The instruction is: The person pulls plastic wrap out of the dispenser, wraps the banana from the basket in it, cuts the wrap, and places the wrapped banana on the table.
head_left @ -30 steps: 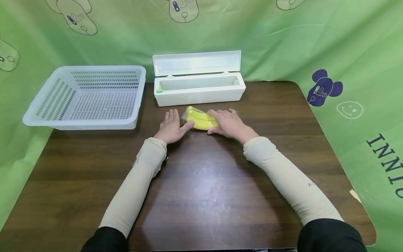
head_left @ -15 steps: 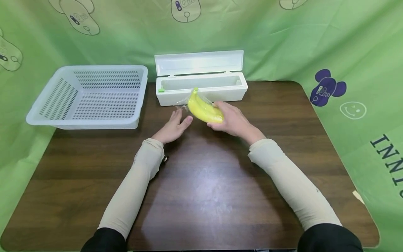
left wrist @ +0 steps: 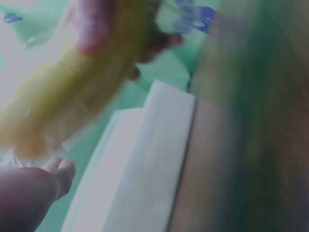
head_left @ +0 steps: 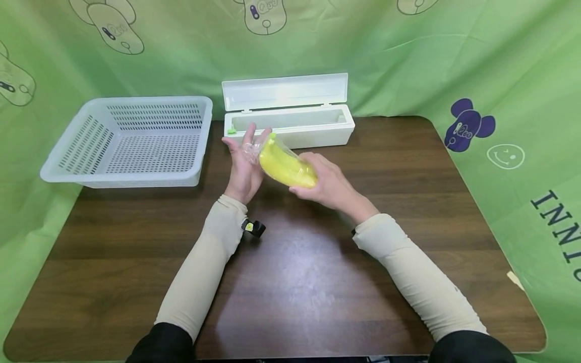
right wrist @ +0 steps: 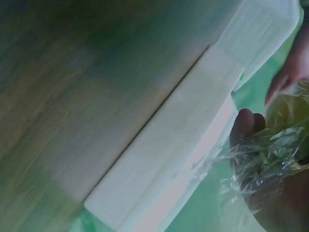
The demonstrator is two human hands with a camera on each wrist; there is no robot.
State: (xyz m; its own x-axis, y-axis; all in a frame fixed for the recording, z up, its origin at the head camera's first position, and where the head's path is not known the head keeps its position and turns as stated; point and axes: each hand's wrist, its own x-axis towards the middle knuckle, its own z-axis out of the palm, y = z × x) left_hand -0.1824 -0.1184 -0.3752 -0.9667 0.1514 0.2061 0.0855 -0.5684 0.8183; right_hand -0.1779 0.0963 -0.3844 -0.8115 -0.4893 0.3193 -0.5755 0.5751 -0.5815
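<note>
My right hand [head_left: 333, 185] grips a yellow bunch of bananas [head_left: 285, 165] wrapped in clear cling film, holding it above the table in front of the long white box. The stem end points up and to the left. Loose cling film [head_left: 254, 151] bunches at that end, against the fingers of my left hand [head_left: 244, 169]. That hand is turned palm up with its fingers spread and straight. In the left wrist view the wrapped bananas [left wrist: 82, 82] are blurred. The right wrist view shows crumpled film [right wrist: 275, 154] around the fingers.
Behind the hands stands a long white box [head_left: 295, 138], its lid [head_left: 286, 92] raised and a small green piece [head_left: 232, 129] at its left end. A white perforated basket [head_left: 127, 177] stands at the left. Green printed cloth hangs behind the brown table [head_left: 290, 302].
The bananas have come up off the table in my right hand and tilted stem end upward. My left hand has turned from palm down to palm up and moved under the loose film.
</note>
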